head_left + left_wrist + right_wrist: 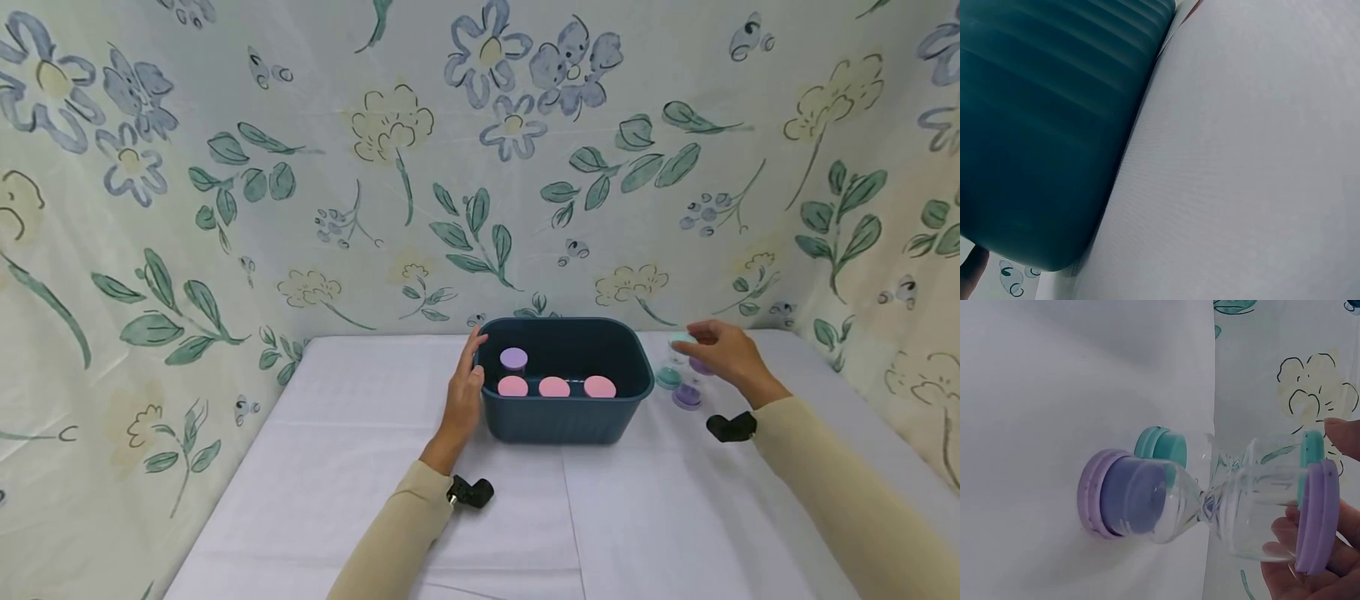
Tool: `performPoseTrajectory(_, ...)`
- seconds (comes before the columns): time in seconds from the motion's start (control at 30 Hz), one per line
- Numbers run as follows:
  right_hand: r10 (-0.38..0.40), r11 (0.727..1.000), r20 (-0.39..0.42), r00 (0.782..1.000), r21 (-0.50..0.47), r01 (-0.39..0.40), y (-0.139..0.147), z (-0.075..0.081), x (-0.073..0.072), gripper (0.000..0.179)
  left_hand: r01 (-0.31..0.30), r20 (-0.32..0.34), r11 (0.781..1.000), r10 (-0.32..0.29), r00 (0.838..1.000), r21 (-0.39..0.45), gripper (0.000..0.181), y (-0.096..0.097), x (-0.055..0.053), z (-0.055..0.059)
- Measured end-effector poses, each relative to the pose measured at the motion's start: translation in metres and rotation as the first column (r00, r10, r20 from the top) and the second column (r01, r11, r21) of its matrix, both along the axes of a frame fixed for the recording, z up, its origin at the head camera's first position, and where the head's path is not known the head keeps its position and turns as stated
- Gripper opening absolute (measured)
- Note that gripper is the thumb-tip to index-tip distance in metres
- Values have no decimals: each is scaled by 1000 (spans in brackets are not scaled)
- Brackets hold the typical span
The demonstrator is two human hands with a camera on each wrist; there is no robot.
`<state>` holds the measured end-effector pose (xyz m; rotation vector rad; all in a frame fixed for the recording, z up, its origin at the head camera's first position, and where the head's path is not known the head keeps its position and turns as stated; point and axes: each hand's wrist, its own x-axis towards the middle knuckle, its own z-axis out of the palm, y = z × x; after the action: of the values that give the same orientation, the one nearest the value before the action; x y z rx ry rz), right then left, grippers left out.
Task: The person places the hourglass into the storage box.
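Observation:
A dark teal plastic bin (pixel 562 425) stands on the white-covered table. My left hand (pixel 461 396) rests against its left end with fingers extended beside the rim; in the left wrist view a fingertip (pixel 974 265) shows at the bin's edge. Off the bin's right end, a purple-capped sand timer (pixel 1141 494) and a teal-capped sand timer (pixel 1313 447) stand upright side by side. My right hand (pixel 723 357) pinches the teal timer's top cap between thumb and fingers. The purple timer overlaps part of the fingers in the right wrist view.
Inside the bin, three pink caps (pixel 554 387) line the near wall, with a purple cap (pixel 513 359) behind them at left. Flower-patterned cloth (pixel 405 250) hangs behind the table (pixel 375 417) and along its sides.

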<state>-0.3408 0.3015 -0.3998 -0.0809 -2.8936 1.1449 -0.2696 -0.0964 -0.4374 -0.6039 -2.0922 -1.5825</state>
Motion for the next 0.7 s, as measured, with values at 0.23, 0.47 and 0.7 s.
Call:
performPoseTrajectory(0.23,-4,1000,-2,1000,9,4,1,-6,1,82,-4,-5,1000,4,1000,-8,55,1,1,2)
performPoseTrajectory(0.47,-4,1000,12,1000,14,4,2,-13,-2,82,-8,6,1000,8,1000,-6,55,1,2,3)
performPoseTrajectory(0.7,-8,999,36,999,39,6,2,-15,-3,85,-5,16,1000,5,1000,-4,56,0,2,3)
